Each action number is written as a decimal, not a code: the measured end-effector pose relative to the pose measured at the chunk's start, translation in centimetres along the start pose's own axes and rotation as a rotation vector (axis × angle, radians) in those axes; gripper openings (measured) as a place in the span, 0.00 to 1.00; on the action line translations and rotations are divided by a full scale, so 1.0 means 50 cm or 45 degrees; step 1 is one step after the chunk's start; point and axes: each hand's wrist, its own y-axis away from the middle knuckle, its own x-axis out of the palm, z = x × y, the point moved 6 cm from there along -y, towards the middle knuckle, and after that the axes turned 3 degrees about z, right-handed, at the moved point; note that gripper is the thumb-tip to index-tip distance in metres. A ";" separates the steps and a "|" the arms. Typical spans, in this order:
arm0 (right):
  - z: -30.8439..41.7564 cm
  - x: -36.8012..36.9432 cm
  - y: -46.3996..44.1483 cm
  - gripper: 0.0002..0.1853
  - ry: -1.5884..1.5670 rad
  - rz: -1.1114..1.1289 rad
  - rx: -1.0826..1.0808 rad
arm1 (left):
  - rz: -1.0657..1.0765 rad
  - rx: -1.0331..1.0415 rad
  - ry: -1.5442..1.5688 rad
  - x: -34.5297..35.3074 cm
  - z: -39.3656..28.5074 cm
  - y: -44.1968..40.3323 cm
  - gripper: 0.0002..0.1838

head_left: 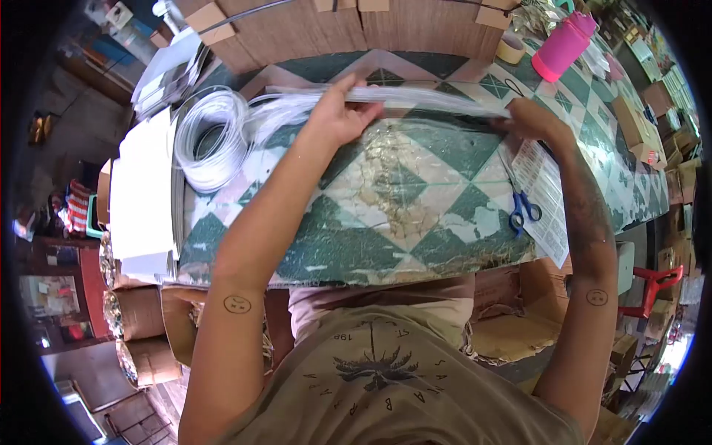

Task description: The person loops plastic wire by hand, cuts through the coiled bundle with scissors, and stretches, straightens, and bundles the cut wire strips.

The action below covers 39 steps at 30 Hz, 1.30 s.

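Observation:
A long bundle of clear plastic strands (437, 99) stretches sideways over the far half of the table. My left hand (340, 113) is wrapped loosely round its middle, thumb on the near side. At the bundle's right end, my right hand (535, 122) has its fingers closed on the strands; motion blurs them and the fingertips are partly hidden. The loose left ends of the strands lie beside a coil of clear plastic line (211, 141). Blue-handled scissors (524, 213) rest on a printed sheet (545, 193) nearer me than my right hand.
Brown boxes (297, 37) line the back of the green-and-white checked table (356, 256). A pink bottle (564, 48) and a tape roll (511, 49) stand at the back right. White sheets (141, 193) are stacked along the left edge. A red stool (656, 285) is off to the right.

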 end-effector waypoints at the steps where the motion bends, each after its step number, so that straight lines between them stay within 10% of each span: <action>1: -0.001 0.015 -0.006 0.17 -0.025 0.128 0.009 | -0.120 0.005 0.087 0.020 0.010 0.030 0.15; 5: -0.008 0.016 -0.016 0.22 -0.064 0.212 -0.001 | -0.179 -0.388 0.271 0.063 0.001 0.154 0.38; 7: 0.002 0.017 -0.025 0.20 0.091 0.279 -0.043 | 0.193 -0.552 -0.110 0.074 -0.001 0.220 0.39; 10: -0.007 0.002 -0.017 0.19 0.133 0.194 0.019 | 0.046 -0.622 -1.168 0.148 0.011 0.260 0.34; 12: 0.009 0.006 -0.017 0.18 0.187 0.126 0.015 | 0.429 0.730 -2.942 0.284 0.025 0.246 0.26; 14: 0.017 0.023 -0.016 0.17 0.161 0.033 -0.071 | 0.819 1.491 -2.754 0.347 0.056 0.151 0.27; 21: 0.009 0.019 0.003 0.09 0.082 -0.180 -0.306 | 1.091 0.524 -3.167 0.315 0.092 -0.074 0.07; 32: 0.023 -0.015 -0.002 0.03 -0.047 -0.398 -0.389 | 0.763 0.757 -3.066 0.283 0.085 -0.059 0.13; 39: 0.022 -0.040 0.005 0.08 -0.252 -0.301 -0.283 | 0.990 0.339 -3.125 0.251 0.082 -0.104 0.20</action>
